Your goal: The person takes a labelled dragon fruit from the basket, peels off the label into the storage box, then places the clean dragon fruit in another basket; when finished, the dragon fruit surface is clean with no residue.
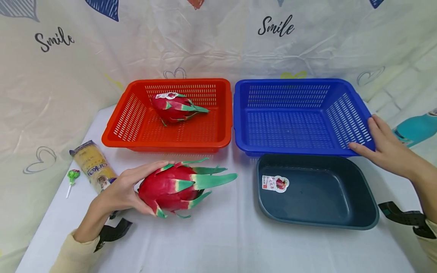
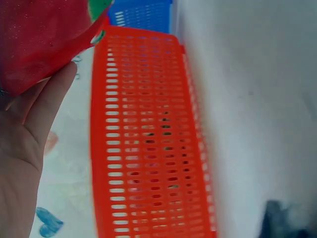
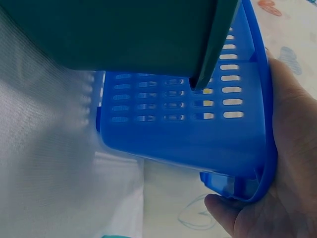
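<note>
My left hand [image 1: 121, 189] holds a dragon fruit [image 1: 167, 187], thumb and fingers spread around its left end, its green tips pointing right. In the left wrist view, the red skin of that dragon fruit [image 2: 44, 34] lies against the fingers. A second dragon fruit [image 1: 174, 108], bearing a white sticker, lies in the red basket [image 1: 167, 145]. At the right, my right hand [image 1: 389, 148] grips the right end of the blue basket [image 1: 286, 150], which has nothing inside. The right wrist view shows the palm against the blue rim [image 3: 267, 124]; some fingers are hidden behind it.
In front of the blue basket stands a dark teal tub [image 1: 317, 223] with a sticker [image 1: 275, 183] inside. A yellow snack packet [image 1: 93, 163] and a green lollipop [image 1: 73, 175] lie at the left. A turquoise bottle [image 1: 416, 129] is beyond the right hand.
</note>
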